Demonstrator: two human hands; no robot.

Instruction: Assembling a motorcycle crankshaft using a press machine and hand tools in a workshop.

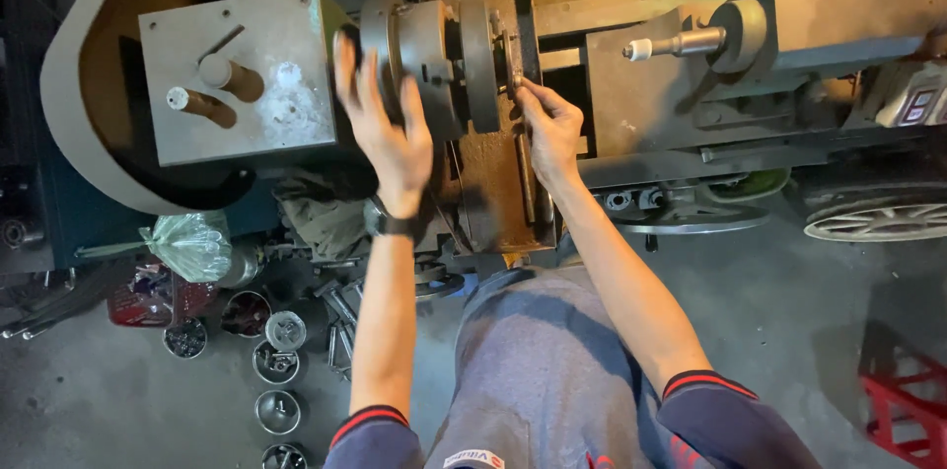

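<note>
We are standing at a grey metal lathe and looking straight down over it, and we are taking its round chuck as our landmark. Our left hand is lying on the chuck's near side with the fingers spread and loose, the palm pressing against the rim rather than clenching it — a dark watch is sitting on that wrist. Our right hand is reaching in just to the right of the chuck, its fingertips pinching at a small metal part at the chuck's face; how firmly it is gripping we cannot tell, since the fingers are covering the spot. To the left of the chuck the boxy headstock is showing two stubby levers on its top. Well to the right of the chuck the tailstock is pointing its spindle back toward it. Below the chuck, on the concrete floor, a row of small round tins is standing — beside them a green plastic bag. Far to the lower right of the chuck a red crate is sitting at the frame's edge.
</note>
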